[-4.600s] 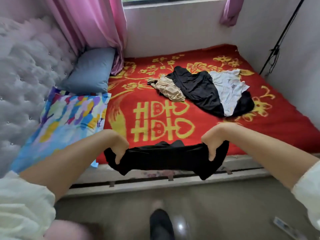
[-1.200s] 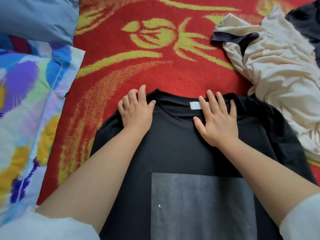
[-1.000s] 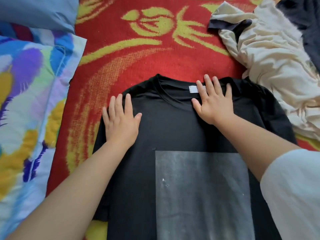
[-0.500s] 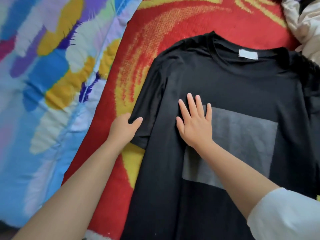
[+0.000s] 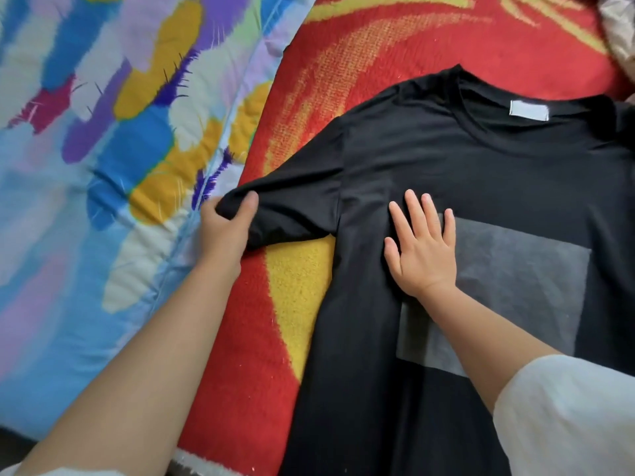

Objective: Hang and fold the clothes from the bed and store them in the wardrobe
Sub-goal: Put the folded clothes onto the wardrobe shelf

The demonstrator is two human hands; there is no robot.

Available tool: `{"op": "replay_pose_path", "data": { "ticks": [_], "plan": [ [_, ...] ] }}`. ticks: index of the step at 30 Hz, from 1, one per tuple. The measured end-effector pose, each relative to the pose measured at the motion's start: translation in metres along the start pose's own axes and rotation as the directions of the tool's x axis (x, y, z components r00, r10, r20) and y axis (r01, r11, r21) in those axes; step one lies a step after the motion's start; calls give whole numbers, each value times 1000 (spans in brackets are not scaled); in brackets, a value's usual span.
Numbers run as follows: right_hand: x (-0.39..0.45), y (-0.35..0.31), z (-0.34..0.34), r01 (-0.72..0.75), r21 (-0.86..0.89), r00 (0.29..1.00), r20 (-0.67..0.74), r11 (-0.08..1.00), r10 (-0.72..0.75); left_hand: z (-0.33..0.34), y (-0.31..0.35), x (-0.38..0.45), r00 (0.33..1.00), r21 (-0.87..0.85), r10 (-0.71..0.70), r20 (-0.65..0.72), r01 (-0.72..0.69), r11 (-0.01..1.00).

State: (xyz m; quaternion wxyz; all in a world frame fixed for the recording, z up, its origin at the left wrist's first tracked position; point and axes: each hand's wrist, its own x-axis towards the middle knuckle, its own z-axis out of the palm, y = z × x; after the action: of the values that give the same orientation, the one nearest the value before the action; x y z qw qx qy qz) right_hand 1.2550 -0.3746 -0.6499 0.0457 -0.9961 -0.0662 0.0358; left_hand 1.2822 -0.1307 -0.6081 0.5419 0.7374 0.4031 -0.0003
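— What has the left hand (image 5: 225,228) got?

— The end of the sleeve (image 5: 285,207). Thumb on top, fingers curled under the cuff, pinching it and drawing it out sideways so the cloth bunches at the grip. That hand sits right where the blanket (image 5: 343,46) meets the quilt (image 5: 103,166).

— And the right hand (image 5: 424,249)?

— Flat on the chest of the shirt (image 5: 481,173), fingers straight and a little spread, palm down, holding nothing. Its fingertips lie at the left edge of the grey square (image 5: 515,280) printed on the front.

— Where is the shirt itself?

— Face up on the bed, spread on the red and yellow blanket, collar away from the person, white label (image 5: 528,110) showing inside the neck. Its left side seam runs clear down toward the near edge of the bed; its right side runs out of view.

— Any room round it?

— To the left, a strip of bare blanket between the shirt's body and the quilt, wide below the sleeve. Past the collar, open blanket too. At the top right corner a bit of pale cloth (image 5: 620,36) lies near the shoulder; I can't tell if it touches.
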Motion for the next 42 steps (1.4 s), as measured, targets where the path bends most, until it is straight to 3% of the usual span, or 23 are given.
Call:
{"op": "replay_pose_path", "data": {
  "ticks": [3, 7, 11, 15, 17, 18, 19, 20, 21, 22, 23, 24, 25, 26, 29, 32, 34, 35, 37, 38, 40, 42],
  "plan": [
    [1, 2, 2, 9, -23, 999, -37, 1000, -10, 2, -10, -2, 988, -116, -146, 56, 152, 982],
    [0, 3, 3, 17, -8, 999, -37, 1000, -17, -1, 11, 0, 973, -217, -180, 147, 210, 954],
    [-1, 4, 5, 19, -6, 999, -46, 1000, -19, -8, 36, 1, 951, -323, -121, 284, 214, 922],
    [-1, 4, 6, 23, 13, 999, -45, 1000, -22, 7, 54, -2, 969, -492, -53, 241, 169, 854],
    [0, 7, 3, 27, 112, 999, -20, 993, -25, 20, 64, -5, 964, -538, 31, 265, 121, 834],
    [0, 9, -4, -12, 256, 1000, 4, 967, 12, 25, 68, -8, 943, -548, 77, 323, 121, 827],
    [0, 14, -14, -96, 472, 995, 65, 877, 74, 30, 73, -13, 908, -545, 132, 398, 118, 830],
    [1, 22, -29, -221, 686, 975, 152, 693, 160, 34, 78, -20, 850, -523, 216, 480, 79, 849],
    [2, 33, -44, -339, 830, 937, 256, 443, 239, 40, 80, -28, 765, -470, 311, 563, -13, 883],
    [2, 46, -58, -403, 894, 888, 330, 197, 320, 46, 80, -37, 643, -365, 382, 664, -167, 916],
    [1, 65, -71, -412, 910, 846, 362, 50, 392, 54, 77, -48, 482, -263, 408, 775, -342, 902],
    [-2, 82, -82, -412, 910, 810, 385, -38, 442, 61, 69, -59, 316, -193, 384, 867, -497, 846],
    [-5, 97, -90, -418, 903, 778, 412, -100, 474, 67, 58, -69, 199, -156, 347, 917, -621, 768],
    [-8, 106, -96, -438, 889, 750, 443, -131, 491, 70, 47, -74, 159, -130, 336, 928, -709, 693],
    [-16, 119, -98, -520, 851, 727, 487, -75, 484, 63, 11, -78, 223, -91, 564, 795, -875, 475],
    [-9, 98, -88, -613, 764, 767, 511, 204, 389, 56, -22, -69, 286, 134, 770, 571, -957, 256],
    [1, 72, -81, -514, 668, 858, 404, 537, 318, 56, -34, -64, 384, 304, 783, 489, -917, 260],
    [6, 58, -76, -390, 601, 917, 326, 697, 231, 57, -36, -61, 448, 353, 772, 451, -884, 307],
    [11, 34, -64, -95, 427, 975, 222, 899, -2, 61, -37, -58, 535, 396, 735, 417, -834, 383],
    [11, 27, -57, 21, 328, 979, 183, 944, -86, 63, -36, -56, 543, 399, 724, 425, -830, 388],
    [13, 24, -50, 98, 250, 990, 71, 963, -119, 65, -35, -50, 514, 362, 737, 438, -852, 379],
    [17, 33, -60, -43, 337, 999, 27, 941, 36, 64, -39, -42, 450, 366, 782, 432, -879, 304]
  ]
}}
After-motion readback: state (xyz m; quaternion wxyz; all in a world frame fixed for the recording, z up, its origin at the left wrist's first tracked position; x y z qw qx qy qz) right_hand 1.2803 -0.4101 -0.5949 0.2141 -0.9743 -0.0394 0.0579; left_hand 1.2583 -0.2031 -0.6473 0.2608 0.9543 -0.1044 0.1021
